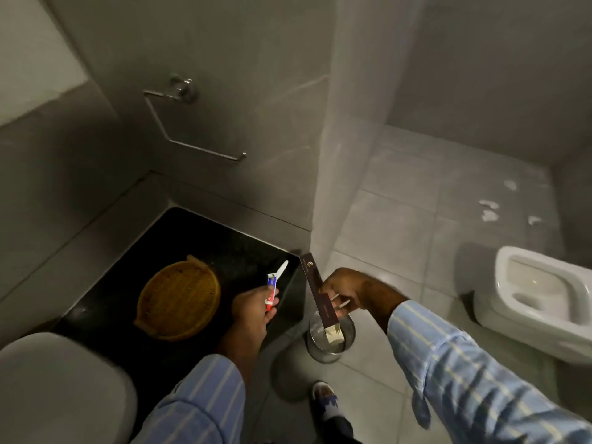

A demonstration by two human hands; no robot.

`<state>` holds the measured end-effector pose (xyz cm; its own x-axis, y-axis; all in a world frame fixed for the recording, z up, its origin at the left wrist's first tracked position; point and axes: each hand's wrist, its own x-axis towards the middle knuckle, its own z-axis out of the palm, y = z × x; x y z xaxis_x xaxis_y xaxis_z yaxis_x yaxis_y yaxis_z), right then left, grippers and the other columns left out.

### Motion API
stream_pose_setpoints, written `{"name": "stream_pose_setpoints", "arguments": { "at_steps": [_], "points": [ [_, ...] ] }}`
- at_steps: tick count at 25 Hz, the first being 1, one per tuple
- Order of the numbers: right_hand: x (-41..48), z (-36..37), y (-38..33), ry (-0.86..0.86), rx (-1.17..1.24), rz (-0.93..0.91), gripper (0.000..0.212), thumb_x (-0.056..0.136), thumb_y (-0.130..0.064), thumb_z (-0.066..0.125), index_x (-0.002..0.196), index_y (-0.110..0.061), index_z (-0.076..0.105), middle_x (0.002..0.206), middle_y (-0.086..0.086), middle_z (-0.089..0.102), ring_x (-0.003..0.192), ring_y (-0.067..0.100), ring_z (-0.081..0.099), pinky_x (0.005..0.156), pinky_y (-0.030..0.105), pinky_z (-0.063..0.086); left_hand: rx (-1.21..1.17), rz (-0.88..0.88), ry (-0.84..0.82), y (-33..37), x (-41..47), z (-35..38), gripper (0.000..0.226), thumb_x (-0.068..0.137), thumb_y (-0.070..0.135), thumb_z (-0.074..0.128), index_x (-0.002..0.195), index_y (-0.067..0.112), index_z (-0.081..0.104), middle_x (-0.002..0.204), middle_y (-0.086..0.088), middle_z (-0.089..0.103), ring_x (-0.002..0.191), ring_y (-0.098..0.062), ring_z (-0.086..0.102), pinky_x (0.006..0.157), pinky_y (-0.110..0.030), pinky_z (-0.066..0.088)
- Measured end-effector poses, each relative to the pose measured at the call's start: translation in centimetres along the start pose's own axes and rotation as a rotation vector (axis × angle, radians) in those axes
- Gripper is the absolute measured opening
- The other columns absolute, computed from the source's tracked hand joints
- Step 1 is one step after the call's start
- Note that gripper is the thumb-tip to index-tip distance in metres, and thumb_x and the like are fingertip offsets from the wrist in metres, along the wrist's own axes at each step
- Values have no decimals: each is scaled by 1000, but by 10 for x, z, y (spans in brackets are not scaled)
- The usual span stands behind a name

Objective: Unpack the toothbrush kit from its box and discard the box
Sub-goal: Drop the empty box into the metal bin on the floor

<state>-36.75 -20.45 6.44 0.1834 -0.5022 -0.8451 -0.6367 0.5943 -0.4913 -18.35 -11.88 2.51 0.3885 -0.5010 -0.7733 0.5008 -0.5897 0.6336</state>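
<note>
My left hand (251, 310) grips a small red, white and blue toothpaste tube (271, 291) together with a white toothbrush (282, 270) whose head points up and right, above the black counter (179, 238). My right hand (347, 291) pinches a long dark brown box (315, 290) at its middle. The box hangs tilted, with its open lower end and pale flap just over the mouth of a round metal waste bin (331, 342) on the floor.
A yellow woven basket (179, 299) lies on the counter left of my left hand. A grey sink rim (57, 379) fills the lower left. A white toilet (541, 299) stands at right. A chrome rail (192, 145) is on the wall. My slippered foot (325, 394) is below the bin.
</note>
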Motion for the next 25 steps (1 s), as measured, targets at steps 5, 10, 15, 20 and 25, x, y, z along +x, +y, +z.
{"name": "stream_pose_setpoints", "arguments": {
  "at_steps": [5,10,15,20,25],
  "points": [
    [26,-31,82,81,174,138,29,93,-16,56,114,1,65,99,17,66,86,29,63,70,34,54,138,-33,-76,-35,6,49,24,94,8,60,115,-1,67,108,-12,69,83,-19,66,72,-31,50],
    [69,-39,135,120,248,203,31,92,-6,55,116,11,64,95,22,67,77,33,66,67,39,59,248,-85,-48,-56,32,75,19,91,11,64,107,2,71,90,-7,72,73,-12,67,59,-24,52],
    [109,-33,157,103,480,286,17,89,-3,51,96,4,64,87,22,65,72,32,65,65,37,59,278,-71,16,-67,58,81,14,87,15,70,96,6,74,89,-10,74,84,-20,70,71,-31,55],
    [157,-28,154,35,591,322,13,90,-6,52,100,-4,60,88,18,67,78,30,66,61,35,59,272,-20,33,-71,75,78,7,87,12,70,81,13,75,75,-6,75,71,-18,70,60,-27,53],
    [181,-27,145,0,656,363,26,89,-15,59,112,-3,56,91,16,64,78,27,64,65,36,57,328,10,32,-72,85,72,6,87,17,70,83,15,74,89,-11,77,86,-24,72,73,-35,53]
  ]
}}
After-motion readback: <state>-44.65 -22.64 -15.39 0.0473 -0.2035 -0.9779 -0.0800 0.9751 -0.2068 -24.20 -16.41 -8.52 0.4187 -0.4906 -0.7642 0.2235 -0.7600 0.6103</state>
